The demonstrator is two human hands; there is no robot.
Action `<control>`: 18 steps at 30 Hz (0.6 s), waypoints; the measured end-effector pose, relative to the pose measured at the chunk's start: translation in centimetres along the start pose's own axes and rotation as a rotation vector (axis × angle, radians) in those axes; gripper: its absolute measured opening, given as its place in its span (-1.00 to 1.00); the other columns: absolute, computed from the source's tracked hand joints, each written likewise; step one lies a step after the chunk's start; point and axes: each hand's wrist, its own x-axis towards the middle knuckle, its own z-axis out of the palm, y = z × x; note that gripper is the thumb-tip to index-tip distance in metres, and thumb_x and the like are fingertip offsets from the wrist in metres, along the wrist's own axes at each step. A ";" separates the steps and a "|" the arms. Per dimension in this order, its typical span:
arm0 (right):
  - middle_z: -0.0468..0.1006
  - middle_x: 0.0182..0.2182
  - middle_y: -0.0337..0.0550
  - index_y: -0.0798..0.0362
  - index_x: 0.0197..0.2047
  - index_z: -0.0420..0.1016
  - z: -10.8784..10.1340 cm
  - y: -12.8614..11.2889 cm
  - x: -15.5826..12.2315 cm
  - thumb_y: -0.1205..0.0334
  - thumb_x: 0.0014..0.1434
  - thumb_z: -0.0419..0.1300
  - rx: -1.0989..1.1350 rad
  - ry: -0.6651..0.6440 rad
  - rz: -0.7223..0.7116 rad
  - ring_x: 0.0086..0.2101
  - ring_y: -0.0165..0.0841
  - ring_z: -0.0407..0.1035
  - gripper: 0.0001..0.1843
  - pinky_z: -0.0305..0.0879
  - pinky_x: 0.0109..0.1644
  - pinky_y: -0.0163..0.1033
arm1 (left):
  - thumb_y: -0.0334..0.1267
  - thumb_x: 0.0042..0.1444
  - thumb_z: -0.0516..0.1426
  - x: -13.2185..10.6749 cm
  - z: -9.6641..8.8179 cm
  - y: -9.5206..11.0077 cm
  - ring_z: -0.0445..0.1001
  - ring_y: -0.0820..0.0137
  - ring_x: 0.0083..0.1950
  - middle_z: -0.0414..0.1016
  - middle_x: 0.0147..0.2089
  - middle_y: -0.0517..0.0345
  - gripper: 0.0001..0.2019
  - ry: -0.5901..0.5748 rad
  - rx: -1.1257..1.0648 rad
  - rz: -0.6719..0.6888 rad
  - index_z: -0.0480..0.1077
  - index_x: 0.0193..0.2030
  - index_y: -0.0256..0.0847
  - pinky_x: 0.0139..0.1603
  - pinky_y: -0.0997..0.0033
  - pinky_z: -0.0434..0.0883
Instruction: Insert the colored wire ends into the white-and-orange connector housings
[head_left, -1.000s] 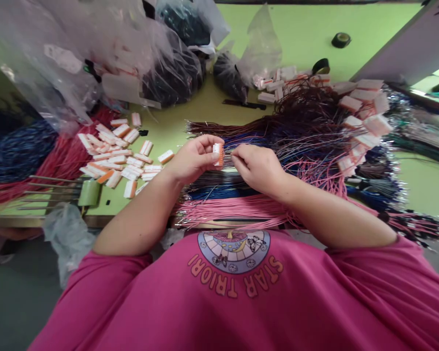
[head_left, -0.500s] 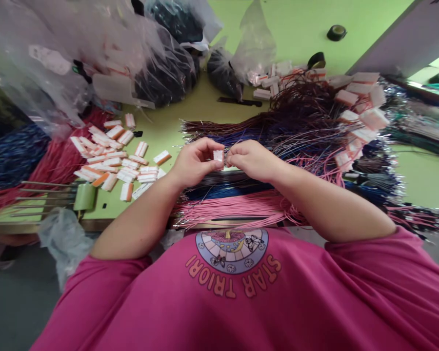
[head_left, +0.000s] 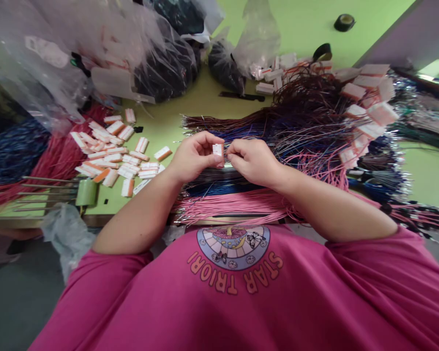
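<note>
My left hand [head_left: 192, 156] pinches a small white and orange connector block [head_left: 217, 150] between thumb and fingers. My right hand [head_left: 254, 161] is closed right beside it, its fingertips against the block's right side; what it pinches is too thin to make out. Both hands hover over bundles of wires [head_left: 241, 195] laid side by side on the green table [head_left: 190, 109]: pink ones nearest me, then blue, grey and dark brown.
A pile of loose white and orange connector blocks [head_left: 109, 158] lies left of my hands. Wires with blocks fitted [head_left: 362, 117] spread out at the right. Plastic bags [head_left: 95, 53] of parts crowd the back left. Two tape rolls [head_left: 344, 22] sit far back.
The connector block has turned in my left hand from its orange edge to its white face. My right hand has closed in against it. Both hands stay at the same place.
</note>
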 end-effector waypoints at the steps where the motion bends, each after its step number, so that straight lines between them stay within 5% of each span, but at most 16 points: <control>1: 0.58 -0.38 -0.15 0.11 -0.31 0.59 0.2 -0.1 0.1 0.27 0.31 0.07 -0.017 -0.010 0.008 -0.37 -0.39 0.28 -0.73 0.09 -0.18 -0.25 | -0.10 -0.16 0.54 0.0 0.0 -0.1 0.58 0.34 -0.36 0.51 -0.40 0.21 -0.48 -0.001 0.003 -0.007 0.44 -0.13 -0.13 -0.31 0.31 0.50; 8: 0.62 -0.26 -0.04 0.14 -0.13 0.61 -0.8 -0.7 0.5 0.28 0.41 0.01 -0.255 -0.157 0.008 -0.28 -0.30 0.37 -0.68 0.12 -0.15 -0.21 | -0.19 -0.16 0.52 0.0 0.0 0.4 0.52 0.40 -0.40 0.52 -0.40 0.23 -0.53 0.001 0.017 -0.017 0.44 -0.16 -0.13 -0.30 0.32 0.51; 14: 0.60 -0.05 0.14 0.16 0.01 0.61 -3.3 -1.5 -4.0 0.32 0.47 -0.09 -0.486 -0.132 -0.235 -0.08 -0.15 0.41 -0.58 0.24 0.01 -0.06 | -0.37 -0.04 0.35 0.4 -0.9 1.0 0.50 0.41 -0.33 0.47 -0.31 0.20 -0.65 0.134 0.084 -0.011 0.45 -0.08 -0.14 -0.27 0.33 0.53; 18: 0.59 -0.28 -0.02 0.12 -0.22 0.61 -0.9 -1.4 -7.6 0.31 0.44 0.06 -0.480 -0.458 -0.303 -0.26 -0.26 0.37 -0.70 0.22 -0.13 -0.12 | -0.39 0.01 0.31 0.6 -1.2 0.7 0.52 0.39 -0.26 0.48 -0.23 0.15 -0.63 0.169 0.127 -0.032 0.45 -0.01 -0.15 -0.21 0.30 0.55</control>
